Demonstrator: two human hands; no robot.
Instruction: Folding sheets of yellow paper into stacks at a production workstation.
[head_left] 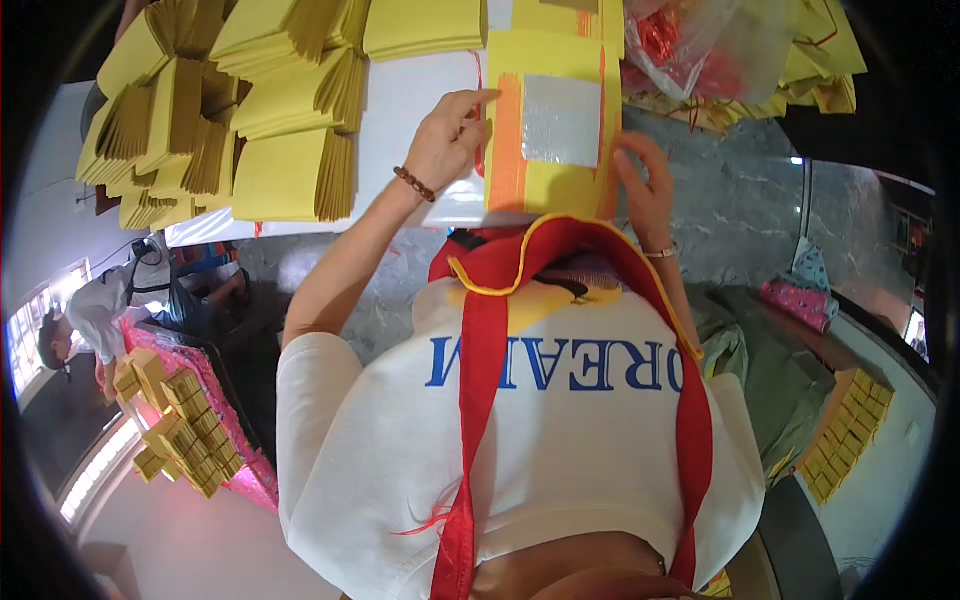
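Observation:
In front of me on a white table lies a stack of yellow joss paper [560, 185], with an orange strip along its left side and a silver foil square [562, 120] in the middle. My left hand [452, 140], wearing a brown beaded bracelet, is at the stack's left edge. Its index finger reaches onto the orange strip, and the other fingers are bent. A red cord [479, 155] runs beside that edge, partly behind my fingers. At the right edge of the stack, my right hand [648, 195] has its fingers curved and apart, with nothing visible in them.
Fanned bundles of yellow paper [295, 175] crowd the table's left side. A clear plastic bag [705, 45] with red material sits at the far right. To the left, a person [110, 300] is near a pink-covered table [255, 465] bearing yellow bundles. A carton [845, 435] of bundles stands right.

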